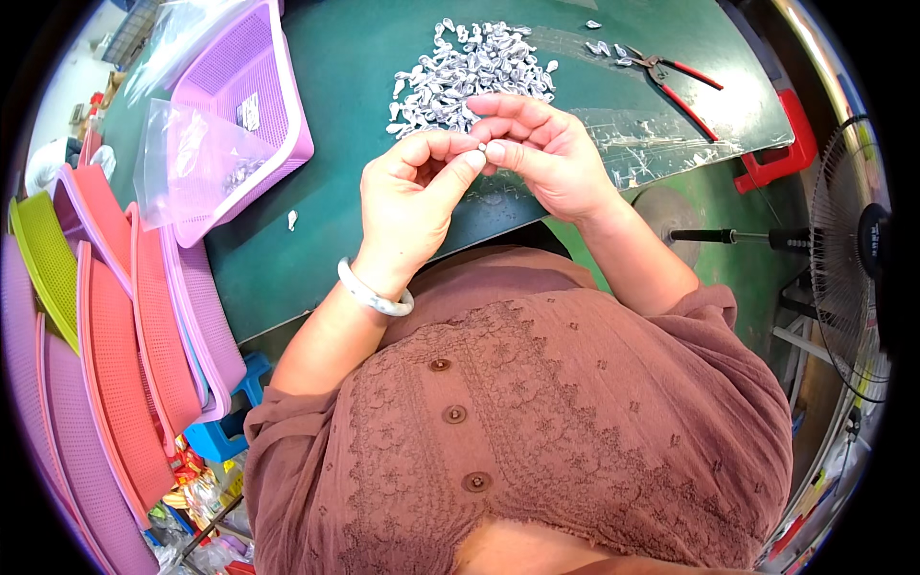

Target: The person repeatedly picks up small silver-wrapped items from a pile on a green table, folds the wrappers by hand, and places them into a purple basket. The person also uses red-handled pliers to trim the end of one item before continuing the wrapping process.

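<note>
My left hand (414,196) and my right hand (559,158) meet above the near edge of the green table (355,57). Thumbs and forefingers of both pinch one small whitish piece (482,148), mostly covered by the fingertips. Just beyond my fingers spreads a pile of small grey-and-white, drop-shaped pieces (479,72); what they are made of I cannot tell. One single piece (292,220) lies apart on the left. Red-handled cutting pliers (671,81) rest at the right, jaws spread, with a few more pieces (606,50) beside the tip.
A purple plastic basket (299,125) stands on the table's left, with a clear bag (182,163) holding small pieces draped over its rim. Stacked coloured baskets (125,383) fill the left side. On the right are a red stool (791,144) and a black fan (848,249).
</note>
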`<state>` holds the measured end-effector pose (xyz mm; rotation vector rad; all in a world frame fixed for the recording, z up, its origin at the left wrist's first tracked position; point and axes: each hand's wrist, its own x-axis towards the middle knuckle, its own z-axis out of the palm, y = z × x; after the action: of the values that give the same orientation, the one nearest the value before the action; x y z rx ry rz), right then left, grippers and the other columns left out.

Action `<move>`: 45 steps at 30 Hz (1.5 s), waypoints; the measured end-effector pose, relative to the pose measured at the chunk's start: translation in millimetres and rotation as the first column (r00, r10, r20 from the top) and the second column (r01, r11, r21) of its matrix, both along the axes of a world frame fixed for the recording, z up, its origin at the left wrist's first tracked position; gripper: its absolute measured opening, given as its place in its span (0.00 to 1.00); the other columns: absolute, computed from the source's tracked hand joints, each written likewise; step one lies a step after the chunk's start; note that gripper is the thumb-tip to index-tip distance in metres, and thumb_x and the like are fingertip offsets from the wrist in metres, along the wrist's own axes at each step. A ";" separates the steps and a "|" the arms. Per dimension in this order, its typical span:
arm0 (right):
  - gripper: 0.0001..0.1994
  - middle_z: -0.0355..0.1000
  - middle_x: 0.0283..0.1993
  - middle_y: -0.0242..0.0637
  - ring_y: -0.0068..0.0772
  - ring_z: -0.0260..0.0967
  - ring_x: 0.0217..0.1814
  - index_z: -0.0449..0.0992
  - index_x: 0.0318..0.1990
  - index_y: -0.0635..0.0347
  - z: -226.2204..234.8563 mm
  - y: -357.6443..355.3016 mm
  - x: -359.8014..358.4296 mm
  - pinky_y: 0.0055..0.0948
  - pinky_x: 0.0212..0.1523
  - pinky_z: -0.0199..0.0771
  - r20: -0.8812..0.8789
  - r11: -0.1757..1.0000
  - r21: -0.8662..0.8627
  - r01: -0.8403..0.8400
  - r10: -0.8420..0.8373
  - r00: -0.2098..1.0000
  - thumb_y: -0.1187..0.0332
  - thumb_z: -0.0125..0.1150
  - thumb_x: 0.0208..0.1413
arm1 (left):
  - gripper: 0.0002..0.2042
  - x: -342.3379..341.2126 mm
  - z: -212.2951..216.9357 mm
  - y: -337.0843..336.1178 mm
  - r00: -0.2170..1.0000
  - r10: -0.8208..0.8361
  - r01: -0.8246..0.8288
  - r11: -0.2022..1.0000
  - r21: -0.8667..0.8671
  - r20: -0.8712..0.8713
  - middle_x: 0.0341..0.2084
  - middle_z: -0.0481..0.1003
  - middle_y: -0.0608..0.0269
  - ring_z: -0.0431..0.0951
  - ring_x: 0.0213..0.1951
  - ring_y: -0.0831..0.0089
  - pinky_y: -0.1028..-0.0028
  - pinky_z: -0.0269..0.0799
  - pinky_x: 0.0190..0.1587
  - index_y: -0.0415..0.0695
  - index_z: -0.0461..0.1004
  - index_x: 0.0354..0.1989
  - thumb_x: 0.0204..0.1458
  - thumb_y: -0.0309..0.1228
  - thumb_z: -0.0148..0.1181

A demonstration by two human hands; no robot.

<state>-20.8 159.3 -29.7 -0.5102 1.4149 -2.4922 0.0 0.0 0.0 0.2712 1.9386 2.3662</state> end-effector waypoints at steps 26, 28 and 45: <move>0.17 0.71 0.32 0.33 0.27 0.69 0.36 0.69 0.47 0.58 7.0 84.4 -57.9 0.25 0.38 0.68 -0.730 0.212 0.611 0.762 -0.222 0.647 0.75 0.55 0.46 | 0.03 -4.1 -21.8 -31.1 0.980 0.199 -0.188 0.951 -0.246 0.021 0.22 0.70 0.74 0.65 0.23 0.88 0.88 0.63 0.28 0.39 0.74 0.30 0.46 0.22 0.57; 0.16 0.71 0.33 0.36 0.40 0.66 0.39 0.70 0.46 0.57 1.7 106.0 -69.2 0.34 0.42 0.66 -0.801 -0.059 0.597 0.800 -0.098 0.591 0.73 0.53 0.46 | 0.07 -4.0 -26.8 -43.5 0.974 0.227 -0.210 0.926 -0.314 0.018 0.25 0.70 0.71 0.66 0.26 0.86 0.86 0.63 0.32 0.37 0.72 0.35 0.47 0.21 0.56; 0.17 0.70 0.31 0.34 0.37 0.64 0.39 0.72 0.41 0.58 9.1 -15.1 -21.5 0.33 0.42 0.63 -0.832 0.504 0.549 0.667 0.252 0.494 0.75 0.59 0.38 | 0.08 -8.3 -22.6 -39.9 0.927 -0.063 -0.282 0.536 -0.796 -0.371 0.24 0.69 0.62 0.69 0.24 0.73 0.77 0.66 0.28 0.41 0.74 0.32 0.40 0.23 0.59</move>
<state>-42.2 144.2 -20.6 -1.4748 2.9917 -1.1316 -8.3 -39.9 -22.6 0.5259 3.0724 1.1530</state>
